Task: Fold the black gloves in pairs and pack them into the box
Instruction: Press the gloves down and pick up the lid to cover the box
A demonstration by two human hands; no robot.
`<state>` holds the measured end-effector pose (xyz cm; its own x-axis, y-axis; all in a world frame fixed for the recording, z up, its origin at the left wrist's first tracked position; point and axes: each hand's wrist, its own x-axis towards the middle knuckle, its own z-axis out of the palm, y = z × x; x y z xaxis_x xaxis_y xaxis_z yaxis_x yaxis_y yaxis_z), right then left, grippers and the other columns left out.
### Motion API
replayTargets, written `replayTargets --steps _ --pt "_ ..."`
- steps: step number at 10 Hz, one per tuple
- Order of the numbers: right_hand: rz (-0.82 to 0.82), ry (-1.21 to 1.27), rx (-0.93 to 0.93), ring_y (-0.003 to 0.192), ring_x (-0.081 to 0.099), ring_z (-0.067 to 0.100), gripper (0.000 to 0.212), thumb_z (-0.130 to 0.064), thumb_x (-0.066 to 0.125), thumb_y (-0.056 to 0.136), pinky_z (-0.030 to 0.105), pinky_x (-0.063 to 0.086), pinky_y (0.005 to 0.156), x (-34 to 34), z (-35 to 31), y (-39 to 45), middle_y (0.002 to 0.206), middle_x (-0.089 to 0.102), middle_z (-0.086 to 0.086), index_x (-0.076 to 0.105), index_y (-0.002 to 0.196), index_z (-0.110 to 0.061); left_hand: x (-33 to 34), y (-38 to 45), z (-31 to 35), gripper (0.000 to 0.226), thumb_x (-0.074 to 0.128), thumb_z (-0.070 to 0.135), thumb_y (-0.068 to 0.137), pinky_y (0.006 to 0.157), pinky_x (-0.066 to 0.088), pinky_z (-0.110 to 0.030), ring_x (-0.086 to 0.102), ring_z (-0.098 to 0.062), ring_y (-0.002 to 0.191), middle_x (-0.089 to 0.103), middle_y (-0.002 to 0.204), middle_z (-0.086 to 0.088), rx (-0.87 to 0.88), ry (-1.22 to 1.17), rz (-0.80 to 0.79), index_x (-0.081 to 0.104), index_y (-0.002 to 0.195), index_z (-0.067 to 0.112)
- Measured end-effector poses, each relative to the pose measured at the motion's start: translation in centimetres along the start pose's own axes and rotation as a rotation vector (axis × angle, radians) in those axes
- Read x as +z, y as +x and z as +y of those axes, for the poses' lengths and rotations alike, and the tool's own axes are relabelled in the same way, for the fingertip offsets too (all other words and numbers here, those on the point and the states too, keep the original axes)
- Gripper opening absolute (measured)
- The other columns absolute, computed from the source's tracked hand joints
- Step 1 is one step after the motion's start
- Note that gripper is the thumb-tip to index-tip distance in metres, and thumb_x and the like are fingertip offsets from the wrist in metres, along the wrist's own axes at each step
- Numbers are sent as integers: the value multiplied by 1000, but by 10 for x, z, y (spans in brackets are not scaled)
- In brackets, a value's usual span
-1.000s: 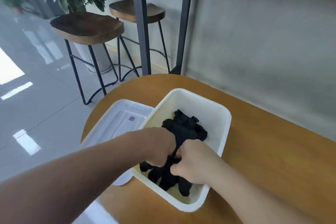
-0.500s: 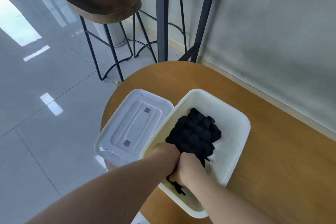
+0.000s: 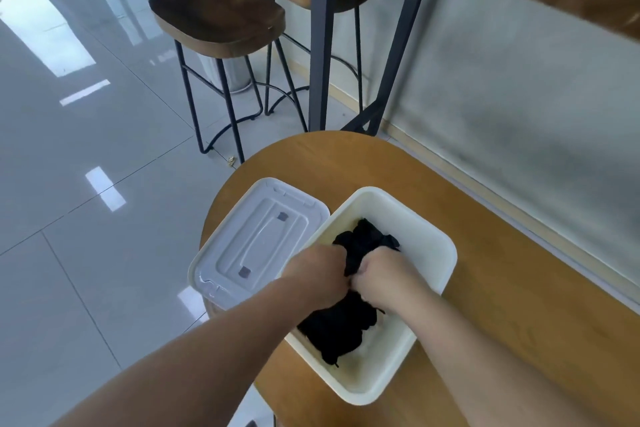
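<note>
Two bare forearms reach in from the near edge. The left hand [image 3: 317, 274] and right hand [image 3: 384, 274] sit knuckle to knuckle, fingers curled into the black gloves [image 3: 341, 326] — a heap directly beneath them inside the white box [image 3: 446, 253], stretched along its length (near end to far end). Neither hand is nearer. Just left lies the lid [image 3: 256, 243] — no writing can be read.
</note>
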<state>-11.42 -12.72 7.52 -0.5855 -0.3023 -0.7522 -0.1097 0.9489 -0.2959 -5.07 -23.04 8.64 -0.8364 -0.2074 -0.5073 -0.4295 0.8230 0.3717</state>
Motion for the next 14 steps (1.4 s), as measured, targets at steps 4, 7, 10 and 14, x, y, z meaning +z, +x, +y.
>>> replayTargets --steps 4,7,10,14 --pt "267 162 -469 58 42 17 30 -25 51 91 30 35 54 -45 -100 8 67 53 10 60 84 3 -27 1 -55 24 60 14 84 56 31 -34 32 -18 56 36 62 -5 -451 -1484 569 39 71 14" --pt "107 -19 -238 68 52 24 25 -16 50 92 27 42 58 -38 -167 151 87 63 13 67 95 2 28 20 -155 13 51 24 92 64 37 -31 44 -26 65 56 68 -10 -1163 -1646 800 55 89 12" --pt "90 -236 -34 65 50 23 31 -30 44 99 29 34 49 -8 -170 203 99 59 14 58 103 -2 82 16 -199 24 47 25 96 83 45 -39 50 -27 73 52 84 -9 -1402 -1805 719 47 74 15" --pt "192 319 -33 75 68 21 25 -19 47 100 30 59 73 -36 -177 175 82 61 9 59 113 -1 35 -4 -191 16 50 6 89 63 51 -28 47 -17 64 51 78 -5 -1329 -2033 866 56 75 12"
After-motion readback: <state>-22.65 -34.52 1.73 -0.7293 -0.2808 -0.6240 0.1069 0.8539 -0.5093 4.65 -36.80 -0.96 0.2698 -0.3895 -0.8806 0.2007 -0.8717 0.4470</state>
